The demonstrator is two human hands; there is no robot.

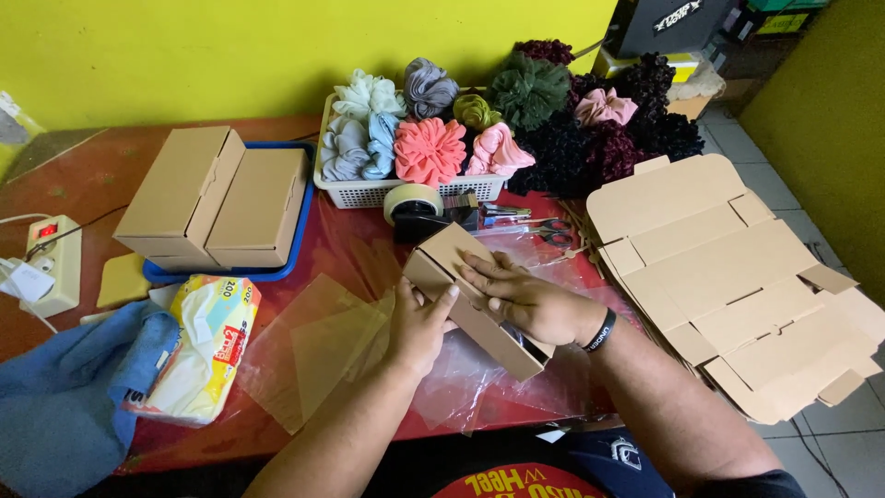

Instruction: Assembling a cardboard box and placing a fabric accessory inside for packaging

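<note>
Both hands clamp a small brown cardboard box (472, 300) near the table's middle: left hand (419, 327) gripping its near-left side, right hand (530, 304) with fingers spread flat on top. Pressing unevenly could probably crease a flap or skid it over the slick clear plastic sheets (323, 346).

Bright even light, soft shadows, glare on plastic sheets (323, 341), sharp focus
</note>
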